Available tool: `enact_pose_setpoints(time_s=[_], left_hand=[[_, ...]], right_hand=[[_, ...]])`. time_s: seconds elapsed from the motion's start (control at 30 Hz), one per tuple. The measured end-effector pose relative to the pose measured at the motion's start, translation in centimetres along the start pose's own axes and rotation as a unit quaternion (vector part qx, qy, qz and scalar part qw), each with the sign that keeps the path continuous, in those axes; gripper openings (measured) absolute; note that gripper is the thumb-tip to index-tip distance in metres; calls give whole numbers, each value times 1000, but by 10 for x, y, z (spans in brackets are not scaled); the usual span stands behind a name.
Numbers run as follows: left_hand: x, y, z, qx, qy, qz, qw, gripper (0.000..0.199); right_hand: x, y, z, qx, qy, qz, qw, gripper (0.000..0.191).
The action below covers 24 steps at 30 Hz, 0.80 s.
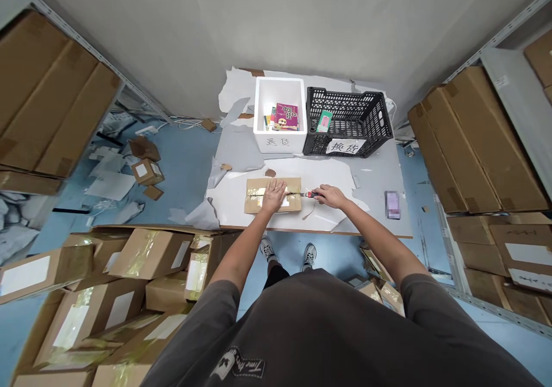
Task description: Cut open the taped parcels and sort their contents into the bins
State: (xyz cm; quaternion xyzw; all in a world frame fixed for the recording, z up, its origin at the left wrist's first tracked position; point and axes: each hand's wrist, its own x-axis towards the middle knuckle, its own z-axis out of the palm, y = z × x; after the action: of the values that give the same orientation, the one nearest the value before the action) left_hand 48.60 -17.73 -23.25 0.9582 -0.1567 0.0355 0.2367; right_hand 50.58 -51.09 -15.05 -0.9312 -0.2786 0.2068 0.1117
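Observation:
A taped cardboard box [253,203] lies on the table near its front edge. My left hand [274,195] rests flat on top of it, fingers stretched out over the tape and a white label. To the right, my right hand [329,196] is closed around a utility knife [309,194] with a red and black body. The knife points left, its tip at the right end of the box by the dark seam along the top. Whether the blade is in the tape is too small to tell.
Behind the box stand a white foam bin [280,144] holding books and a black plastic crate [349,131] with a green item inside. A phone-like purple object [392,205] lies at the table's right. Parcels fill a large carton [142,228] at lower left; shelves with boxes flank both sides.

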Motion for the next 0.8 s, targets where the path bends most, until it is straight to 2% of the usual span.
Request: enact_pose_setpoints(time_s=[0.1,0.23,0.47,0.53,0.63,0.8], left_hand=[[1,-4,3,-10,5,4,1000,46],[-1,-6,4,-20,1,20,1000,47],[-27,4,-4,-20,26,88,996,53],[-28,6,-8,-14,30,81,996,61],[-20,8,-14,-6,24,37,999,67],[-1,7,-19,-11,-5,-1,1000,58]], right_hand=[[-7,1,1,21,0,0,1000,40],[-10,-10,9,39,5,-10,999,40],[-11,-18,22,64,17,12,998,39],[-12,-17,22,64,15,12,998,39],[-12,-16,20,60,18,17,998,39],[-14,-21,20,79,25,37,996,38]])
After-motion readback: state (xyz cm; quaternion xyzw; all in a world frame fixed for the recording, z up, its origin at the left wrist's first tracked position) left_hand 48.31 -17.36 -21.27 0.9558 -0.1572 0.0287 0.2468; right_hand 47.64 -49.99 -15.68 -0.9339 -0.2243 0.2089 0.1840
